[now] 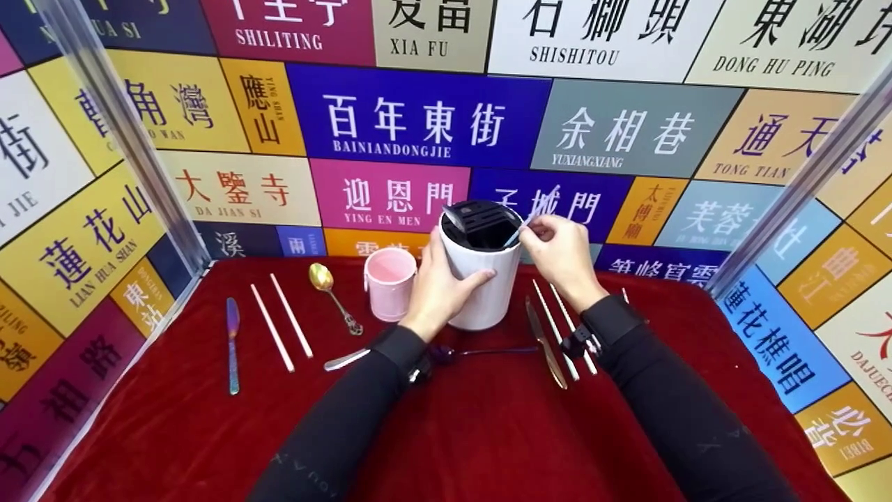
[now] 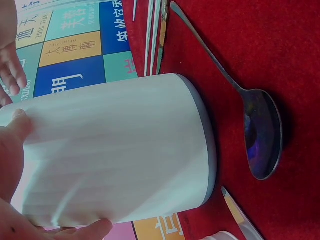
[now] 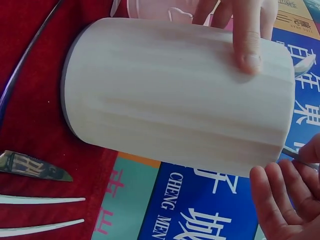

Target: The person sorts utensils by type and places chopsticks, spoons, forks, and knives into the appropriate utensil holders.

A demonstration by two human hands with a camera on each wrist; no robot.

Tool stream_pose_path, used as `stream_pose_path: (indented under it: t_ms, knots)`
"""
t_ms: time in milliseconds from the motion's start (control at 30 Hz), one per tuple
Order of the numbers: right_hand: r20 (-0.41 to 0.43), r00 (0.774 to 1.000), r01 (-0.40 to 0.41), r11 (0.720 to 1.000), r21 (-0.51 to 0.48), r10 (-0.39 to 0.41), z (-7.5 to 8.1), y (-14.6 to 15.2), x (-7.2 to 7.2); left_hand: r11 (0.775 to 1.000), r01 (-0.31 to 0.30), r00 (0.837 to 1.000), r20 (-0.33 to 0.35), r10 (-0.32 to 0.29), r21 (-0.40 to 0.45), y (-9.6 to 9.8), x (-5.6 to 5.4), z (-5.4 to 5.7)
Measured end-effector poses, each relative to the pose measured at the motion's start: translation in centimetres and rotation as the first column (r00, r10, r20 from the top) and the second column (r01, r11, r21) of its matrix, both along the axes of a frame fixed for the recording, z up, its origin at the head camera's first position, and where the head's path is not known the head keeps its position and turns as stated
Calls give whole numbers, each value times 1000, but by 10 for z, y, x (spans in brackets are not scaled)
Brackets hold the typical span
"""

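Observation:
A white cylindrical utensil holder [image 1: 484, 293] with a black slotted insert [image 1: 481, 215] stands upright on the red cloth. My left hand [image 1: 437, 289] grips its side, thumb across the front. At the right of its rim, my right hand [image 1: 559, 254] pinches a thin metal utensil [image 3: 294, 153], whose lower end goes into the opening; its kind is hidden by the fingers and the rim. A silver spoon [image 3: 305, 65] sticks up over the opposite side of the rim. In front of the holder lies a dark purple spoon [image 2: 262, 132].
Left of the holder are a pink cup [image 1: 390, 286], a gold spoon [image 1: 336, 296], two pale chopsticks [image 1: 272, 328] and an iridescent knife [image 1: 233, 348]. A silver utensil [image 1: 346, 360] lies partly under my left wrist. To the right lie a gold knife [image 1: 546, 341] and light chopsticks [image 1: 559, 322].

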State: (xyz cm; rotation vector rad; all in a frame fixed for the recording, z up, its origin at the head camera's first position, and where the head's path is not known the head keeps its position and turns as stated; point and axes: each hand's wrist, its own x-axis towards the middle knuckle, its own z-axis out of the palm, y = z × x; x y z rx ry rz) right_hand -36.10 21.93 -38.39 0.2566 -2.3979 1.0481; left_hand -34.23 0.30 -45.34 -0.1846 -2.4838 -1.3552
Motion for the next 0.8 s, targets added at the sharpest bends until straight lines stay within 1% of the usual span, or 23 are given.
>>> stream_pose_path:
  t_ms: [367, 600, 800]
  knots:
    - [43, 999, 11, 1000, 26, -13, -10, 14, -1, 1000, 4, 1000, 8, -4, 2, 0, 0, 0]
    - [53, 998, 18, 1000, 9, -19, -6, 23, 1, 1000, 0, 1000, 15, 0, -1, 0, -2, 0]
    - [60, 998, 32, 999, 36, -34, -4, 34, 4, 1000, 1, 1000, 9, -1, -2, 0, -1, 0]
